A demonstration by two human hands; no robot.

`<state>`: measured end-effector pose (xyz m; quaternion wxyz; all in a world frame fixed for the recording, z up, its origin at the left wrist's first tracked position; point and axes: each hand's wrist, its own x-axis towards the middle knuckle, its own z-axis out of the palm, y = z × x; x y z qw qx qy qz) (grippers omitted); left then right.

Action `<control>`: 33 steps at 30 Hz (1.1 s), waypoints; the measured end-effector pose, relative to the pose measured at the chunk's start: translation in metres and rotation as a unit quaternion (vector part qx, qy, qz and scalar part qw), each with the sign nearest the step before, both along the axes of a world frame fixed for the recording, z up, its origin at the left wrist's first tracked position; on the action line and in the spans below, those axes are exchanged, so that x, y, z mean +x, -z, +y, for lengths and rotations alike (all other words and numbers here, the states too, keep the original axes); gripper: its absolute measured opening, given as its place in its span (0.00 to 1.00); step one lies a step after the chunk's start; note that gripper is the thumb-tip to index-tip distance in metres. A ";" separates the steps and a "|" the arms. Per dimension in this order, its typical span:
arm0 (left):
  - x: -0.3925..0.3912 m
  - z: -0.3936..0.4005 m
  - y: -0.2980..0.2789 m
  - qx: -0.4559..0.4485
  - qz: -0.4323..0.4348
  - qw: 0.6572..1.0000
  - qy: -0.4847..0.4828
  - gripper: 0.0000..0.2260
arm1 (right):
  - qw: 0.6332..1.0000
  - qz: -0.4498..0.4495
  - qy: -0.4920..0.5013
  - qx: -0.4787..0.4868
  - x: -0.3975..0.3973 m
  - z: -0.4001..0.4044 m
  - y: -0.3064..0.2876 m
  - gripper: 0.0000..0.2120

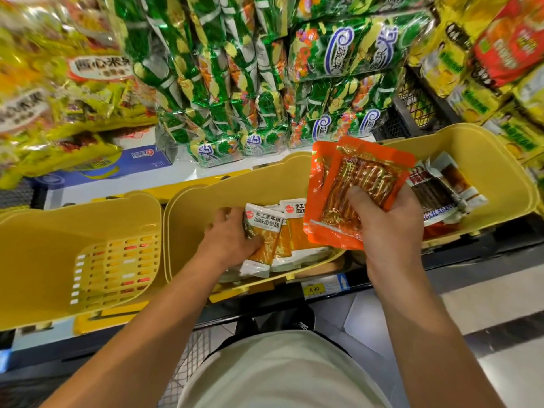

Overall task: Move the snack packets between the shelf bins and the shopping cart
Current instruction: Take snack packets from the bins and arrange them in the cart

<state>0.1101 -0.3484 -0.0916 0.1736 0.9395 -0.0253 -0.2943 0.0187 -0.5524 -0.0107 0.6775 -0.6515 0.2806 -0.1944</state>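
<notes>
Over the middle yellow bin, the left hand reaches down, its fingers curled around the edge of a white-and-orange snack packet that lies on a small heap of the same packets inside the bin. Just to the right, the right hand grips two orange packets held upright above the gap between bins, thumb pressed on the front one. Behind them, the right yellow bin holds brown-and-white packets. To the left sits another yellow bin with a slotted floor. Green bags and yellow bags crowd the shelf above. Wire mesh of the shopping cart shows below, beside the person's pale shirt.
</notes>
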 end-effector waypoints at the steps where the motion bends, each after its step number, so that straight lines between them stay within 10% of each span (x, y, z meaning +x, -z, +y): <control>1: 0.000 0.000 0.000 -0.001 -0.012 1.000 -0.002 0.32 | 1.000 -0.001 0.001 -0.017 0.000 0.001 0.000 0.12; 7: -0.002 -0.006 -0.009 -0.092 -0.112 0.989 -0.029 0.34 | 0.994 0.000 -0.015 -0.108 -0.003 0.022 -0.005 0.11; 14: 0.002 0.004 -0.018 -0.278 0.061 0.927 -0.243 0.12 | 0.997 -0.010 -0.002 -0.082 -0.006 0.022 -0.010 0.11; 20: 0.004 0.016 -0.028 -0.407 0.164 0.832 -0.338 0.12 | 0.997 -0.004 0.004 -0.078 -0.006 0.026 -0.009 0.11; 28: 0.015 0.017 -0.033 -0.338 0.058 0.903 -0.260 0.11 | 0.998 -0.015 0.012 -0.066 -0.009 0.025 -0.012 0.13; 33: 0.006 0.021 -0.033 -0.413 0.116 0.855 -0.291 0.12 | 0.997 -0.024 -0.007 -0.070 -0.009 0.032 -0.013 0.13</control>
